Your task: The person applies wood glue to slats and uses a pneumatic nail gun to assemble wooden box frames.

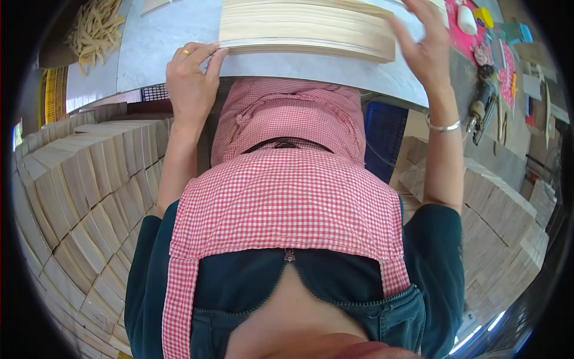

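A stack of pale, thin wooden boards lies on the light table, reaching the upper edge of the picture. My left hand, with a ring on one finger, is closed at the stack's near left corner. Its thumb and fingertips pinch the end of the nearest board. Beside the stack's right end, my right hand has its thumb and fingers spread, slightly blurred, and holds nothing. Whether its thumb touches the wood I cannot tell.
Wood shavings or thin strips are heaped at the far left. Stacked wooden blocks stand on my left, and more blocks on my right. A power tool, a white bottle and a yellow-lidded container are at the right.
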Demonstrator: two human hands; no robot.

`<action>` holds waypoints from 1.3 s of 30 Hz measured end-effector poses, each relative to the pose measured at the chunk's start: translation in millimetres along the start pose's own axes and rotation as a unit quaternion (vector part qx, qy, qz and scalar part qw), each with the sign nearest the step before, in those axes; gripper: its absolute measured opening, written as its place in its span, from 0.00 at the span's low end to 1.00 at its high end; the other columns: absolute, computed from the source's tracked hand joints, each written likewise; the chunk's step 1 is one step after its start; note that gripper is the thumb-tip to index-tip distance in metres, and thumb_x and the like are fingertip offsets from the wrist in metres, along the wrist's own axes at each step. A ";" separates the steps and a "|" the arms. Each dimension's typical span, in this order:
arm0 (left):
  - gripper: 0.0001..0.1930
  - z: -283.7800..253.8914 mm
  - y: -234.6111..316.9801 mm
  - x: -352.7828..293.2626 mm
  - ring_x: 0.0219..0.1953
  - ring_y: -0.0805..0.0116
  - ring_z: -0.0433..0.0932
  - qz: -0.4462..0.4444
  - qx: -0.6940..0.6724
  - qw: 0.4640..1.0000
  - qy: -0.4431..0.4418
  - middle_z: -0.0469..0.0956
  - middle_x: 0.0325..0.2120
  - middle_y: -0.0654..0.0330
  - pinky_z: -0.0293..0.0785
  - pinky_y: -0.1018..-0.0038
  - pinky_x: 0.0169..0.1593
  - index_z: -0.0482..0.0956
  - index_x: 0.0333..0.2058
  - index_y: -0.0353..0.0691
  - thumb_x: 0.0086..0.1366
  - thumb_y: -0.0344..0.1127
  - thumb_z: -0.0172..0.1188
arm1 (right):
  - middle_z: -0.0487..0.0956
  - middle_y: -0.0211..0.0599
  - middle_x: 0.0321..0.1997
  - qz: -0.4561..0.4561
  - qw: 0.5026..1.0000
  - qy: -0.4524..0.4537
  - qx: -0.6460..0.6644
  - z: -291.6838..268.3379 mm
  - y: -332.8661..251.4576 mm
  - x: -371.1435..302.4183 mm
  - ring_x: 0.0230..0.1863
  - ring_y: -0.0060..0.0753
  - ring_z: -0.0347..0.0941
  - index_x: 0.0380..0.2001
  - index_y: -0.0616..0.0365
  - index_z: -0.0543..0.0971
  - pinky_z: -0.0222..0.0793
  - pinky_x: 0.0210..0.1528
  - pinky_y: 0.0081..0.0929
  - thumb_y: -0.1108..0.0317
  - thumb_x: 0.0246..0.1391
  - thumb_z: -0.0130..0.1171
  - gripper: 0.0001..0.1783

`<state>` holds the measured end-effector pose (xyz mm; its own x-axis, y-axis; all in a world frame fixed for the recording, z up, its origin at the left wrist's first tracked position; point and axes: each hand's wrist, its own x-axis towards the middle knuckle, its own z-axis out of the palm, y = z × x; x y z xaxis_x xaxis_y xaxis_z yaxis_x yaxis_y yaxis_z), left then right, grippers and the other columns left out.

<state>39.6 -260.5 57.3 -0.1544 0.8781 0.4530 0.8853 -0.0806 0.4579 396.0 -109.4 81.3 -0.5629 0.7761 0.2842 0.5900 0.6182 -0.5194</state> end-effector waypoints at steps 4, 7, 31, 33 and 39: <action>0.07 -3.9 -5.2 -1.3 0.30 0.65 0.77 -0.014 -0.017 1.000 -0.011 0.82 0.30 0.61 0.73 0.73 0.36 0.87 0.33 0.35 0.58 0.31 0.70 | 0.78 0.29 0.28 0.033 0.988 0.135 -0.072 -9.1 -11.6 -50.5 0.24 0.27 0.71 0.32 0.60 0.82 0.69 0.30 0.22 0.78 0.50 0.65 0.05; 0.07 -3.4 -1.9 3.5 0.30 0.65 0.78 -0.016 -0.017 0.999 -0.029 0.82 0.29 0.59 0.74 0.73 0.36 0.86 0.33 0.33 0.57 0.30 0.70 | 0.79 0.30 0.29 0.092 0.990 0.105 -0.013 1.7 -20.4 -73.6 0.25 0.28 0.73 0.32 0.59 0.82 0.70 0.30 0.24 0.75 0.51 0.66 0.04; 0.16 -17.8 68.3 60.5 0.47 0.57 0.76 0.066 0.122 0.973 -0.185 0.78 0.50 0.55 0.70 0.66 0.52 0.78 0.37 0.41 0.53 0.37 0.73 | 0.79 0.34 0.32 0.135 0.957 0.212 0.145 10.8 4.7 -52.5 0.25 0.26 0.70 0.36 0.63 0.83 0.67 0.29 0.21 0.76 0.54 0.62 0.06; 0.18 8.7 99.9 74.5 0.56 0.53 0.71 0.173 0.042 0.965 -0.194 0.74 0.57 0.53 0.64 0.60 0.60 0.76 0.34 0.44 0.51 0.42 0.75 | 0.80 0.35 0.32 0.140 0.946 0.252 0.152 16.6 7.5 -42.9 0.26 0.26 0.70 0.37 0.63 0.84 0.68 0.29 0.21 0.75 0.54 0.62 0.07; 0.23 79.8 138.6 97.8 0.62 0.47 0.66 0.252 -0.021 0.932 -0.261 0.68 0.62 0.48 0.57 0.53 0.66 0.72 0.30 0.43 0.46 0.47 0.77 | 0.80 0.35 0.33 0.191 0.948 0.230 0.107 33.1 7.5 -18.6 0.26 0.28 0.72 0.39 0.64 0.84 0.70 0.30 0.21 0.73 0.55 0.63 0.09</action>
<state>182.2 -148.2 104.0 0.5206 0.8325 0.1897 0.7681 -0.5537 0.3216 391.7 -123.4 45.4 0.0081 0.9410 0.3383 0.5407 0.2804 -0.7931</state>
